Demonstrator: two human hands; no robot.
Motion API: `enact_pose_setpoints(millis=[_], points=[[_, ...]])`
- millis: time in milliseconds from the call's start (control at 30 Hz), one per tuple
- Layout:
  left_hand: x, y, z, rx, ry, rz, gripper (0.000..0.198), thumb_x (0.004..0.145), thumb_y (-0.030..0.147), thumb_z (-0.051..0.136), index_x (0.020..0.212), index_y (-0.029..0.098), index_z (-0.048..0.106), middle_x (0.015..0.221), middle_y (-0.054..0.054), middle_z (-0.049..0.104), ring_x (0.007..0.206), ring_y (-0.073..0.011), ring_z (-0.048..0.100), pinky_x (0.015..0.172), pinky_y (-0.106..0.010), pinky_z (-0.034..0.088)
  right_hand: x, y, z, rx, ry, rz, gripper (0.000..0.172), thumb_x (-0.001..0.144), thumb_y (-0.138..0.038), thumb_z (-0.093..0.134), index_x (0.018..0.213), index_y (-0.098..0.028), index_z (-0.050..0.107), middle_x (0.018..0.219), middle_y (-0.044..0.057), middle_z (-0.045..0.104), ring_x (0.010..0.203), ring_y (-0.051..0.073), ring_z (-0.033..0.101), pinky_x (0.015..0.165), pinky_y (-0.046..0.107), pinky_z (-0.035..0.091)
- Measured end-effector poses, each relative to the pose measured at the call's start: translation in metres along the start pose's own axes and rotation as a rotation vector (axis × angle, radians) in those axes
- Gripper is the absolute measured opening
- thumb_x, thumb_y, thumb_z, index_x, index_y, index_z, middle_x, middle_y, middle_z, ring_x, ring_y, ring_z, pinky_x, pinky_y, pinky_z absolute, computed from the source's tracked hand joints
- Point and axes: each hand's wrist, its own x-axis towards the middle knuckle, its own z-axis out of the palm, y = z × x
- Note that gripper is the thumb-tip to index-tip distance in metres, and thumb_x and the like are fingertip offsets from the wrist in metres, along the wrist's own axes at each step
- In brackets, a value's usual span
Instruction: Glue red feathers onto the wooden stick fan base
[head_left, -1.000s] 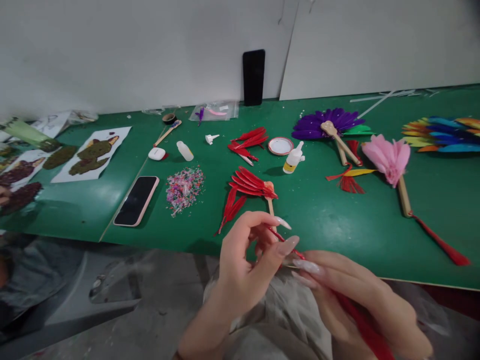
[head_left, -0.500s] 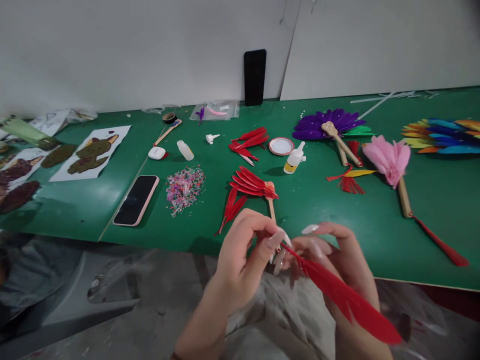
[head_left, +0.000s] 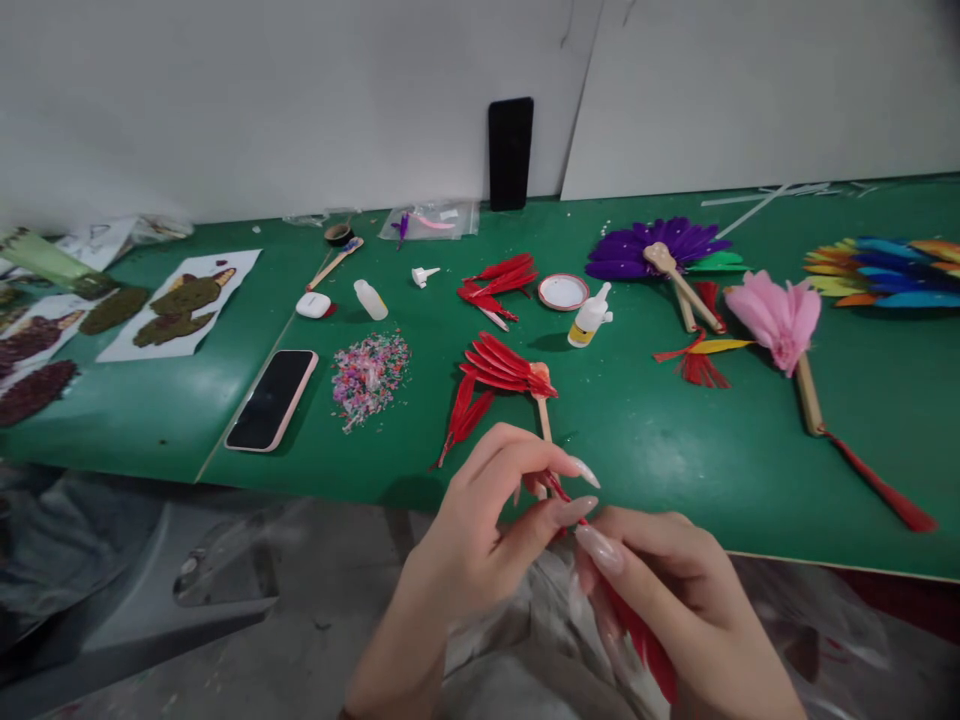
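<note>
Near the table's front edge, a red feather (head_left: 651, 655) slants down toward me between my two hands. My right hand (head_left: 667, 580) pinches it just below its bare shaft and covers much of the vane. The thin end of the shaft runs between the thumb and fingers of my left hand (head_left: 495, 510), whose index fingertip is slightly raised. Just beyond my left hand lies a wooden-handled fan (head_left: 543, 412) with red feathers (head_left: 499, 362) fixed to one side of its head. Its handle's lower end is hidden behind my fingers. Loose red feathers (head_left: 466, 418) lie beside it.
More red feathers (head_left: 499, 285), a white lid (head_left: 562, 291) and a glue bottle (head_left: 589, 318) are farther back. Purple (head_left: 652, 250) and pink feather fans (head_left: 776, 315) lie right. Leftward are coloured bits (head_left: 369, 378) and a phone (head_left: 271, 400); another phone (head_left: 510, 155) leans against the wall.
My right hand has turned over and closed around the red feather near its shaft. The feather now points more steeply down toward me. My left index finger has lifted slightly.
</note>
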Motion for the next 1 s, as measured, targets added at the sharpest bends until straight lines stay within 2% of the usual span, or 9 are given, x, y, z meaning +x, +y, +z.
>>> enact_pose_setpoints(millis=[133,233,533,733,900,1000], points=[[0.001,0.005,-0.001,0.022,0.018,-0.031,0.014,0.088,0.018,0.057,0.1,0.023,0.061,0.093,-0.003,0.061,0.078,-0.0133,0.057,0.067,-0.024,0.047,0.002,-0.004,-0.004,-0.228,-0.038,-0.119,0.039,0.094,-0.027,0.046,0.056,-0.018,0.053,0.041,-0.005,0.049,0.034,0.005,0.044,0.037,0.017,0.033],[0.002,0.008,0.001,-0.007,0.031,-0.065,0.013,0.088,0.018,0.056,0.098,0.024,0.062,0.092,-0.003,0.062,0.08,-0.0134,0.058,0.069,-0.024,0.047,0.002,-0.006,-0.005,-0.321,-0.042,-0.144,0.038,0.094,-0.026,0.045,0.058,-0.018,0.053,0.042,-0.005,0.051,0.036,0.006,0.046,0.038,0.017,0.034],[-0.001,0.007,0.008,-0.086,0.08,-0.108,0.018,0.091,0.019,0.051,0.103,0.024,0.063,0.092,-0.004,0.062,0.073,-0.0129,0.058,0.065,-0.024,0.048,-0.001,-0.005,-0.004,-0.346,-0.034,-0.148,0.038,0.095,-0.026,0.042,0.06,-0.019,0.054,0.042,-0.004,0.052,0.035,0.007,0.048,0.038,0.018,0.037],[-0.001,0.002,0.008,-0.118,0.082,-0.062,0.024,0.093,0.016,0.046,0.107,0.025,0.062,0.091,-0.003,0.062,0.072,-0.0111,0.059,0.064,-0.023,0.048,-0.001,-0.006,-0.003,-0.349,-0.017,-0.135,0.039,0.095,-0.028,0.043,0.061,-0.018,0.058,0.041,-0.004,0.053,0.035,0.007,0.049,0.038,0.017,0.037],[-0.001,-0.002,0.007,-0.072,0.085,-0.023,0.02,0.09,0.019,0.053,0.107,0.024,0.062,0.092,-0.004,0.061,0.076,-0.0131,0.058,0.067,-0.025,0.048,0.0,-0.002,-0.002,-0.406,0.03,-0.189,0.037,0.094,-0.026,0.045,0.06,-0.019,0.057,0.042,-0.004,0.054,0.035,0.007,0.049,0.038,0.017,0.037],[-0.003,-0.001,0.008,-0.096,0.093,-0.071,0.019,0.089,0.019,0.054,0.106,0.025,0.062,0.085,-0.002,0.062,0.072,-0.0121,0.056,0.064,-0.024,0.046,0.0,0.002,-0.001,-0.455,0.063,-0.224,0.033,0.094,-0.025,0.046,0.064,-0.019,0.059,0.043,-0.004,0.053,0.035,0.008,0.049,0.038,0.018,0.038]])
